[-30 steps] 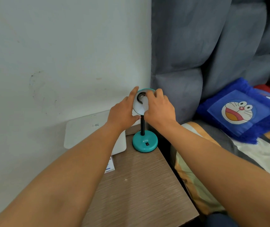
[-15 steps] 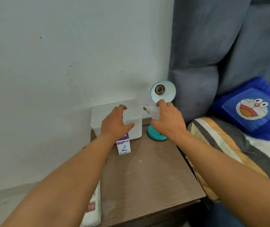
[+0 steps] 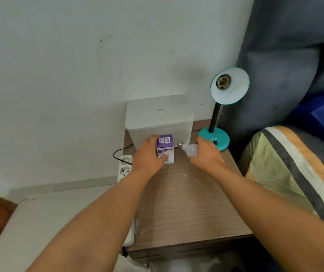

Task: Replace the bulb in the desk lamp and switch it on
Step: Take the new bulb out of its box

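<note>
Two hands busy: right hand grips frosted bulb (metal base leftward); left hand clasps purple box.

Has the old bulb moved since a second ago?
Yes. The bulb, then at the lamp shade's socket, is now down beside the lamp base, held by the right hand just above the nightstand.

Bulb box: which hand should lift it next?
Left. The left hand is already wrapped around the purple bulb box on the table. The right hand is occupied holding the old bulb.
</note>
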